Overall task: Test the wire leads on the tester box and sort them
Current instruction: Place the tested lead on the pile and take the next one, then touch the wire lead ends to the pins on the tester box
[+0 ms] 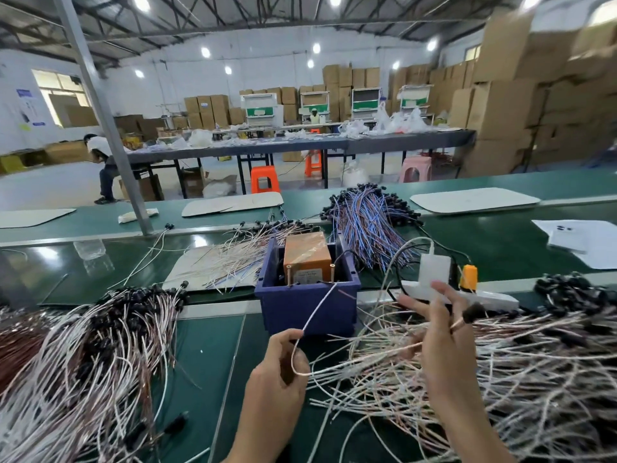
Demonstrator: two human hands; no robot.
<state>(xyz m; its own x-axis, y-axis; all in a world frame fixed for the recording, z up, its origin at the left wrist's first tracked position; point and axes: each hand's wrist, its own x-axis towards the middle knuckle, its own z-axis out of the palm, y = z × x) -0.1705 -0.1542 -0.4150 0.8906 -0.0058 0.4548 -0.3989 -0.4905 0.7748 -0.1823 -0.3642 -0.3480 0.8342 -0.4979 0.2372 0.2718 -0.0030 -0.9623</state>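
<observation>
Left hand and right hand fingers each pinch a wire lead; tester box label unreadable.

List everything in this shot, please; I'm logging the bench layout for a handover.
tester box: one, orange, inside the bin
bin: one, dark blue, bench centre
wire lead: one, pale, held in both hands, free tip near the bin
left pile: many leads, pale with black caps, left of the bin
right pile: many leads, pale with black caps, right of the bin
blue-and-pink bundle: one, behind the bin
power strip: one, white, right of the bin
cardboard boxes: many, brown, stacked in the background
left hand: pinches the lead
right hand: holds its black-capped end
</observation>
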